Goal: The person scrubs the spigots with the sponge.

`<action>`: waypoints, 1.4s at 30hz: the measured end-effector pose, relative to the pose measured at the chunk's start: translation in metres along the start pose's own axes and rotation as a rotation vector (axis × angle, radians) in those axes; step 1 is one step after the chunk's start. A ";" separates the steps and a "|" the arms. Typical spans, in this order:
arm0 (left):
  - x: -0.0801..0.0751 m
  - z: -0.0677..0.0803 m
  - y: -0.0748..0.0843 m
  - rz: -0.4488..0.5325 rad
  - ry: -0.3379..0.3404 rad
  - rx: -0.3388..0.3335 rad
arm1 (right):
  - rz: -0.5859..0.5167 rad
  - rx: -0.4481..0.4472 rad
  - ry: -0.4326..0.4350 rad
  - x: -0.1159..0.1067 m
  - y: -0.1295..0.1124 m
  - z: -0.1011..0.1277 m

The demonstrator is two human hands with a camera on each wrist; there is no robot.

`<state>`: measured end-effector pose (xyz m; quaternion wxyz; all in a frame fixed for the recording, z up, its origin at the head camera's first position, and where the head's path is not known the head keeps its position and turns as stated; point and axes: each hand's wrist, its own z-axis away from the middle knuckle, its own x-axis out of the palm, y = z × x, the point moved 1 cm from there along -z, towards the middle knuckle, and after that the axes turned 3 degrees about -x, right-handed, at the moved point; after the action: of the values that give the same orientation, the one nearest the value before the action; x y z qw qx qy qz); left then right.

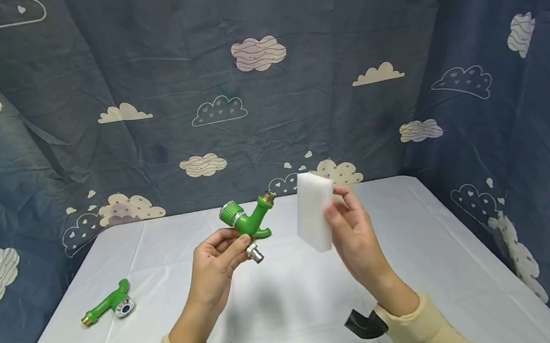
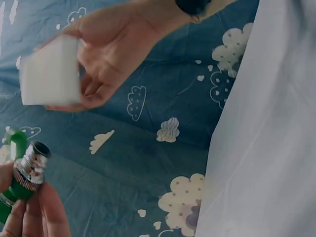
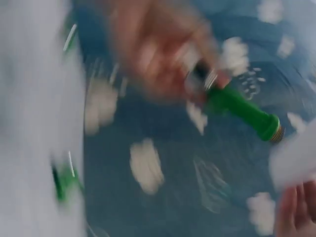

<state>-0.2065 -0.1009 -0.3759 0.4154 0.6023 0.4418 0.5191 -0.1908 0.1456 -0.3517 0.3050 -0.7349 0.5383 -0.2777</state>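
Cream sleeves (image 1: 420,330) sit closest to the lens, each with a black camera mount (image 1: 366,324) strapped at the wrist. My left hand (image 1: 212,272) is curled around the green tap (image 1: 246,223), pinching its body between thumb and fingertips, so that grip is closed on it. Its chrome outlet (image 1: 254,253) pokes out just below my thumb, the round green knob sticks up above my fingers, and the brass threaded end (image 1: 269,197) points up and away from the grip, toward my other hand. From the left wrist view the chrome outlet (image 2: 32,165) sits right over my fingertips.

My right hand (image 1: 356,241) holds a white sponge block (image 1: 314,212) upright, thumb on the near face and fingers wrapped behind, so that grip is pinching the block. It's just beside the tap, not touching it. Both are held up above the table (image 1: 290,305), which has a white cloth on it.

Off to the left of my left-hand grip, well apart, a second green tap (image 1: 109,303) lies on the table. Right wrist view is too blurry to add much.
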 end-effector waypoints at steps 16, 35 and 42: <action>-0.004 0.014 0.018 -0.221 -0.024 0.205 | 1.130 -0.459 0.011 0.001 0.029 0.004; -0.004 0.011 0.013 -0.111 -0.232 0.170 | -0.373 0.492 -0.320 0.008 0.032 0.012; -0.014 0.000 0.018 -0.223 -0.108 0.141 | -0.390 0.405 -0.194 -0.011 0.014 0.005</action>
<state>-0.2058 -0.1189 -0.3621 0.4502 0.6042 0.5186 0.4041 -0.1985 0.1539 -0.3665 0.4361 -0.7719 0.2888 -0.3613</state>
